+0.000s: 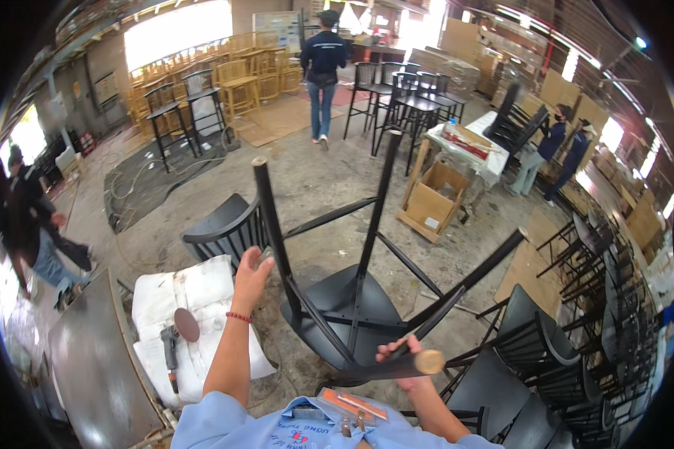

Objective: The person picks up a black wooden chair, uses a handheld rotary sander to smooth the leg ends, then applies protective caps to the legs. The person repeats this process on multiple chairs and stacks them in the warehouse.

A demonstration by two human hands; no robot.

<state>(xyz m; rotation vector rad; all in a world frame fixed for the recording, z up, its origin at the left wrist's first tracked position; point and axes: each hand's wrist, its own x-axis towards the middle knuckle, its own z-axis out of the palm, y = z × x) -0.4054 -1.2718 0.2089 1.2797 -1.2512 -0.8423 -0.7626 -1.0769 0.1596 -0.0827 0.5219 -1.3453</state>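
A black wooden chair (348, 303) is upside down in front of me, its legs pointing up and outward, with bare wood at the leg ends. My right hand (404, 361) is closed around its nearest leg, a little short of the pale round end. To the left, my left hand (253, 278) is raised with its fingers apart and nothing in it, beside the chair's left leg. Below that hand, a disc sander (172, 352) with a round brown pad lies on a white padded cover (146, 314).
A black spindle-back chair (228, 221) stands beyond my left hand. Black chairs (532, 337) crowd the right side. A cardboard box (436, 196) sits under a cluttered worktable (494, 161). One person (323, 67) walks ahead; others are at the left and right.
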